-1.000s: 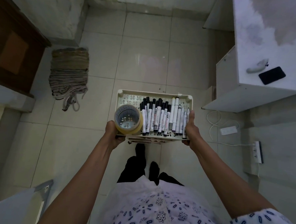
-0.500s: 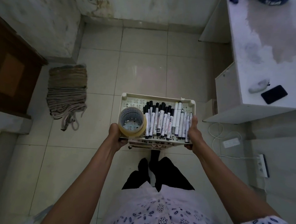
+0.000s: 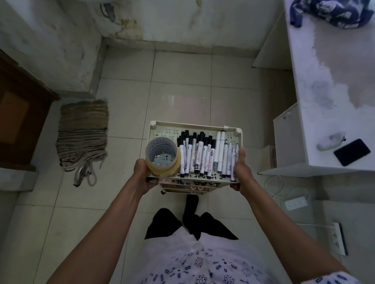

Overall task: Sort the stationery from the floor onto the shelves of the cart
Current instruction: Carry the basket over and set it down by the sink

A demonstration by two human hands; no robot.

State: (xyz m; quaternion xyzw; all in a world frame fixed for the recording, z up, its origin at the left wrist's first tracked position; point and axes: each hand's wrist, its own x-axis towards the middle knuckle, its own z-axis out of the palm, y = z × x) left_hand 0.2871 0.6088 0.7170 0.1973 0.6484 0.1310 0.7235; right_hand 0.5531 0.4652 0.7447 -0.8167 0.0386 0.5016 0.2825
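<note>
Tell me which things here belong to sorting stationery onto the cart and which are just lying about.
Job:
cream plastic cart, gripped by left hand and right hand
black-capped white markers
grey-white pens
yellowish tape rolls

Lying about:
black phone on white desk
striped folded mat
white power strip
blue patterned cloth

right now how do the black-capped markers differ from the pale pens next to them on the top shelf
The black-capped markers have white barrels with black caps and printed labels; the pale pens are grey-white, mostly without dark caps. The markers fill the shelf's middle, beside the tape rolls; the pens lie at the right edge, by the right hand. Both groups lie flat, side by side, on the cart.
</note>
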